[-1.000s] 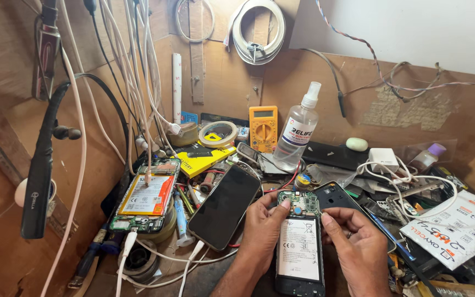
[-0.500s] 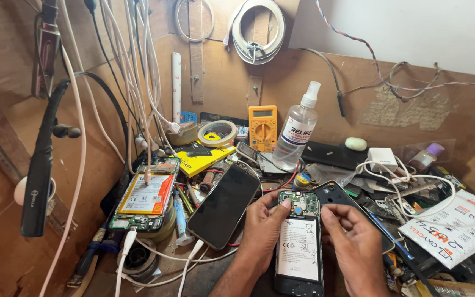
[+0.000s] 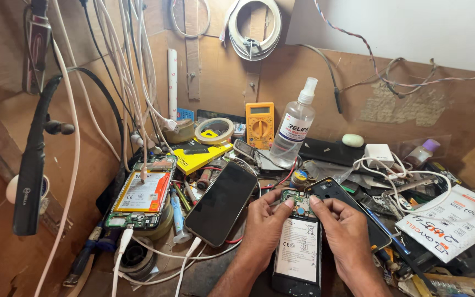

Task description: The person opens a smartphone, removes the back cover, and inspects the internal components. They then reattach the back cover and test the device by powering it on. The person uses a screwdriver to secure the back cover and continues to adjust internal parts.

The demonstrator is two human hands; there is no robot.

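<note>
Low in the middle of the frame, I have both hands on an opened phone (image 3: 298,250) lying back-up on the cluttered desk (image 3: 204,275), its white-labelled battery (image 3: 298,250) exposed and a small green circuit board (image 3: 298,202) at its top end. My left hand (image 3: 263,225) curls in from the lower left, its grip nearly closed with the fingertips (image 3: 288,203) pressed onto the board's left edge. My right hand (image 3: 346,234) comes in from the lower right, its grip likewise pinched down, one fingertip (image 3: 314,201) touching the board's right edge; I cannot tell whether either hand actually lifts anything.

Just left of the opened phone lies a dark-screened phone (image 3: 222,202), tilted, with a white cable (image 3: 185,264) plugged into its lower end. Further left sits another stripped phone with an orange-framed battery (image 3: 143,192). Just right of my right hand, a black back cover (image 3: 341,201) lies partly under my fingers. Toward the upper middle stand a yellow multimeter (image 3: 260,124) and a clear spray bottle (image 3: 293,129), side by side. A white printed packet (image 3: 451,223) lies at the right edge.
</note>
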